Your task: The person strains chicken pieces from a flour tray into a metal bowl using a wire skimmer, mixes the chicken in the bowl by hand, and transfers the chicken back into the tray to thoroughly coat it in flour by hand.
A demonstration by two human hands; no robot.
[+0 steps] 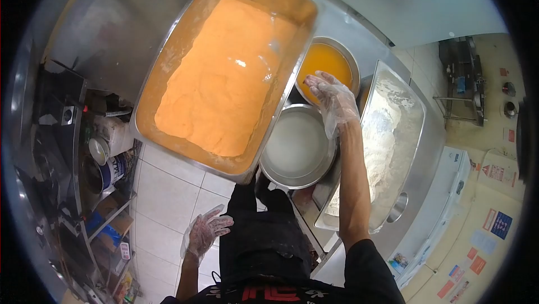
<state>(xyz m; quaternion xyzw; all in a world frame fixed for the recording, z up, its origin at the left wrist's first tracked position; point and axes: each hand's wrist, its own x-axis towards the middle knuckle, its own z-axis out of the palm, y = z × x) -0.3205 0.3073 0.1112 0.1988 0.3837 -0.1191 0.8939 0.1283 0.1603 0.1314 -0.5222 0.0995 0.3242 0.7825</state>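
My right hand (335, 100), in a clear plastic glove, reaches over a round metal bowl of orange liquid (328, 66). Its fingers are stretched out above the liquid, and nothing shows in them. Down by my left side, my left hand (206, 232) hangs in a similar glove with white powder on it, fingers apart and holding nothing. A large metal tray (147, 97) holds a layer of orange powder (213, 87). Beside it, a round metal bowl of cloudy whitish liquid (297, 145) stands just below the bowl of orange liquid.
At the right, a long metal pan (416, 118) holds white flour-like powder (382, 135). A metal shelf (106, 222) with tubs and packets stands on the left. White floor tiles (168, 191) show below the tray. A white freezer-like cabinet (435, 203) stands far right.
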